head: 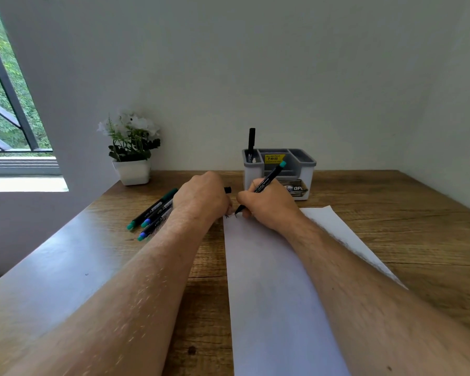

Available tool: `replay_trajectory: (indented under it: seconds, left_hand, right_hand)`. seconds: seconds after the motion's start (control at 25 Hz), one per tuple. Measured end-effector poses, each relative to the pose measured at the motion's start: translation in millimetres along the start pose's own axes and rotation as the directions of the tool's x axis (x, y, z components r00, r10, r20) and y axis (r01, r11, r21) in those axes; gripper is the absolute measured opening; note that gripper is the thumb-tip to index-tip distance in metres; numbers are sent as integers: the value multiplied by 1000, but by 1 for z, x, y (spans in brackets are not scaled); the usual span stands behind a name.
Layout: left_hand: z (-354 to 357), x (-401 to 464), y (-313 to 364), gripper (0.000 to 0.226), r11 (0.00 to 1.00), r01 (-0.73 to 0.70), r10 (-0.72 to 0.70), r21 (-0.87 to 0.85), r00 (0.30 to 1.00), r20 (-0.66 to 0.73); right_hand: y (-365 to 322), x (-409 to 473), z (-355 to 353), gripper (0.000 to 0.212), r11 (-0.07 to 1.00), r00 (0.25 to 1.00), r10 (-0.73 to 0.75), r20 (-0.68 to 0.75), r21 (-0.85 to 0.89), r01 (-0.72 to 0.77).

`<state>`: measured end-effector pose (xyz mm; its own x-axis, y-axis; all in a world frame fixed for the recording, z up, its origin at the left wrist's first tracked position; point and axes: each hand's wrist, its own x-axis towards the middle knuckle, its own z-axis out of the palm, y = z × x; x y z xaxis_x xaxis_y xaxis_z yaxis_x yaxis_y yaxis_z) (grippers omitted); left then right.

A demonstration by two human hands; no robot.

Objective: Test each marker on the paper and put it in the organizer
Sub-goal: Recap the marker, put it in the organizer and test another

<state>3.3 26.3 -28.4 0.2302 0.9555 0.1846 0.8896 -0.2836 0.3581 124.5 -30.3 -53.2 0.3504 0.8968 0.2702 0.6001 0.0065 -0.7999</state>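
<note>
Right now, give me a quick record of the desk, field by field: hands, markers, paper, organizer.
right hand: right hand grips a teal-ended marker, tip down on the paper
left hand: left hand rests at the paper's top-left corner, holding a black cap
paper: white sheet with small black marks near its top edge
markers waiting: loose markers lying on the table, left of the left hand
organizer: grey and white organizer behind the hands, one black marker standing upright in its left compartment
other: potted white flowers at the back left

A home study corner is showing here. A wooden desk [391, 240] is sitting against a plain wall [255, 77], a potted plant [130, 147] standing beside a window [8, 104].
</note>
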Motion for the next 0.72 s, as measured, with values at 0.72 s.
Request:
replay_trajectory:
  seconds: [0.72]
  left_hand:
    - [-1,-4,-1,23,1000,7,-6,25,1000,-19]
  right_hand:
    - [-2,-4,-1,21,999,999,-43,-7,0,43]
